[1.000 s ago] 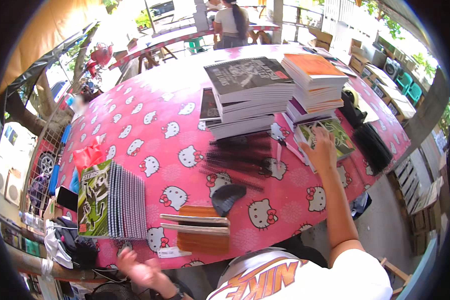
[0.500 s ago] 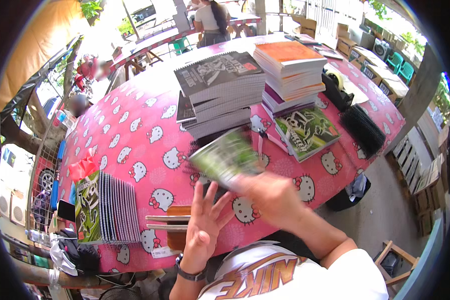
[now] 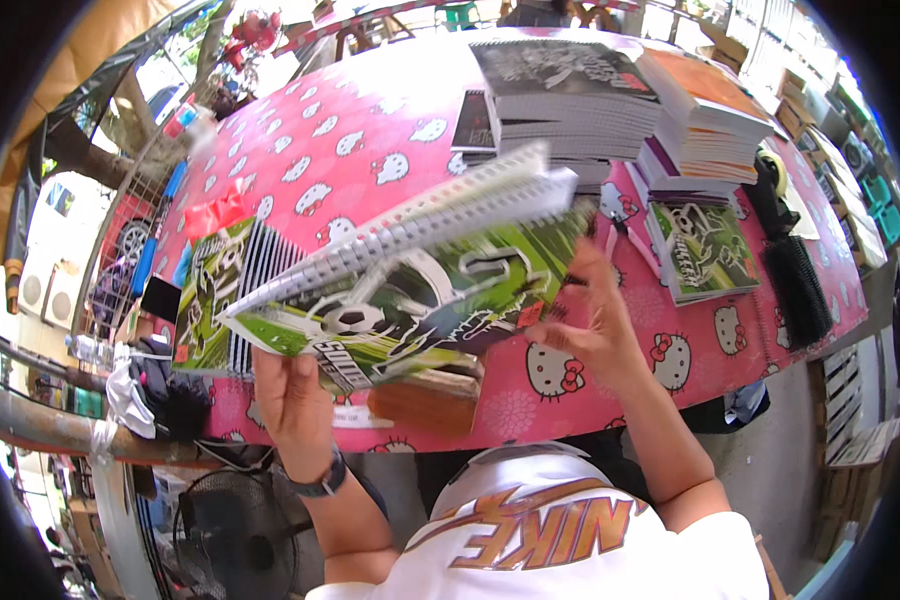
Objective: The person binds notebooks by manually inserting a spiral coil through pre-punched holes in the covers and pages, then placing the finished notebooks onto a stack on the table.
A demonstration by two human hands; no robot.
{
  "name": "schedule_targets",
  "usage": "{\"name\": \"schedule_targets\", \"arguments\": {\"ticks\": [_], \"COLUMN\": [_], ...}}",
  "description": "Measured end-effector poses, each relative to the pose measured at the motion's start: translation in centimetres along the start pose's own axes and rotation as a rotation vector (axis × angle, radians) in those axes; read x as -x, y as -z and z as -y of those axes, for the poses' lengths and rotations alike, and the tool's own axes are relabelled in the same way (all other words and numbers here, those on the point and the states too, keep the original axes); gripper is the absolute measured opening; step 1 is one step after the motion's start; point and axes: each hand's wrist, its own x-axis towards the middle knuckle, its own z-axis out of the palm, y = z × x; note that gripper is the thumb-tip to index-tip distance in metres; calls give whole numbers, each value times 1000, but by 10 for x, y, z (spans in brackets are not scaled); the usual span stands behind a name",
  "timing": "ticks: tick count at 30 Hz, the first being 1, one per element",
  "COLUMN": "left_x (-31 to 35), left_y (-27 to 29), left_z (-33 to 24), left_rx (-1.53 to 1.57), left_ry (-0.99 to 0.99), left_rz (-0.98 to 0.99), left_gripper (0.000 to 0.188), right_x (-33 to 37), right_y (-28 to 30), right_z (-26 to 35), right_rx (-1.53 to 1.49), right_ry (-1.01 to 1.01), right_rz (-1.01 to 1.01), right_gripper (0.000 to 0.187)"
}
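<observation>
A green spiral-bound notebook (image 3: 410, 300) with a football picture on its cover is tilted above the table, its coil edge up and its white leaves fanned apart. My left hand (image 3: 295, 395) grips its lower left corner, thumb on the cover. Beside its right end, my right hand (image 3: 605, 325) has thumb and fingers spread, close to the edge. Behind the left end stands a row of similar green notebooks (image 3: 210, 290), coils facing right. Under the raised notebook, a brown wooden block (image 3: 425, 405) is partly hidden.
Tall piles of black-covered notebooks (image 3: 570, 110) and orange-topped notebooks (image 3: 705, 110) stand at the back right. Nearer lie a green notebook (image 3: 705, 250), pink-handled pliers (image 3: 635, 235) and black coils (image 3: 798, 290). The pink patterned cloth (image 3: 515, 410) covers the table. A fan (image 3: 235, 530) stands below left.
The blurred notebook in my right hand has moved left and swung wide, with its leaves spreading. My left hand went from open to gripping its corner; my right fingers have parted.
</observation>
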Motion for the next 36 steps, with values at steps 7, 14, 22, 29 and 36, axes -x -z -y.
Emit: {"name": "schedule_targets", "arguments": {"ticks": [7,14,22,29,36], "left_x": [-25,-25,0,-3,23], "left_y": [40,25,27,24,-53], "left_z": [11,16,45,57,16], "left_rx": [984,-220,258,36,-1018], "left_ry": [437,52,78,143,-430], "left_rz": [145,216,-214,-354,-128], "left_gripper": [20,27,21,21,74], "right_x": [27,39,-17,-52,-84], "right_y": [0,0,-23,-101,-67], "right_z": [-5,-23,-67,-100,-86], "right_rx": [-150,35,214,781,389], "right_ry": [68,305,219,316,138], "right_rz": [543,664,676,659,408], "right_gripper": [28,30,17,14,26]}}
